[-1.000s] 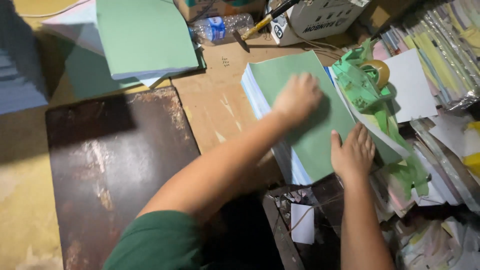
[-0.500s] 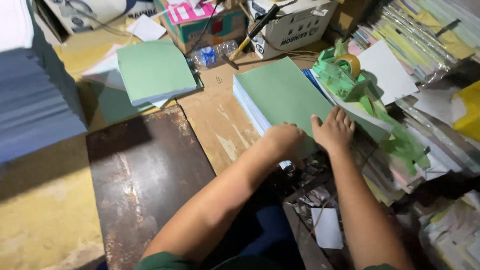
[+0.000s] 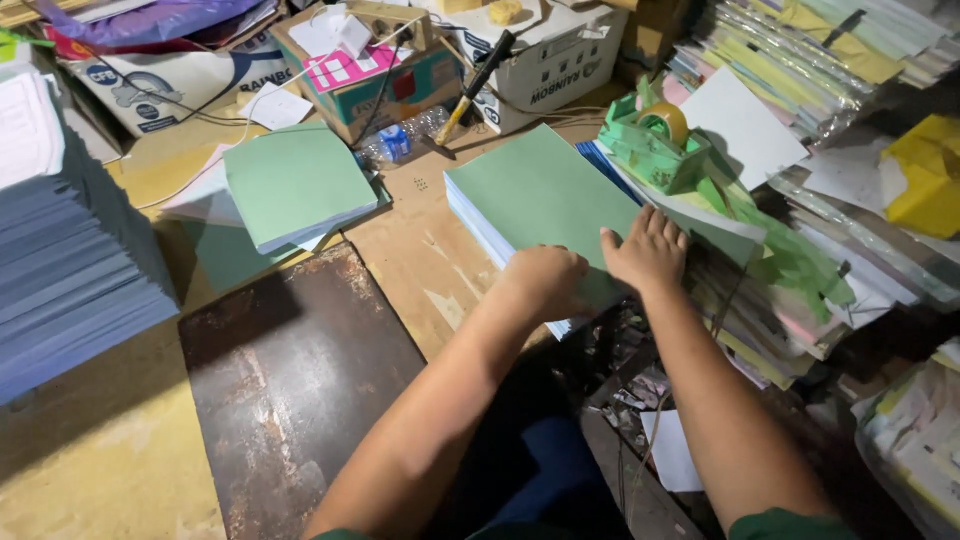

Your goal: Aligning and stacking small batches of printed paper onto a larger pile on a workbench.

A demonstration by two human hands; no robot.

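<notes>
Pressing green-topped stack (image 3: pixel 540 195): left hand (image 3: pixel 545 280) clenched, right (image 3: pixel 648 250) flat; tape dispenser (image 3: pixel 655 140) beside.

Top centre: a teal cardboard box (image 3: pixel 385 75) with a pink label (image 3: pixel 345 68); right of it a white carton (image 3: pixel 560 55); upper left, a white printed bag (image 3: pixel 170 85).

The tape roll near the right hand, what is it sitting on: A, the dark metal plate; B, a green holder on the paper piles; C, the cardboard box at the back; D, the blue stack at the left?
B: the tape roll rests on a green holder atop the paper piles, just beyond the right hand.
</notes>
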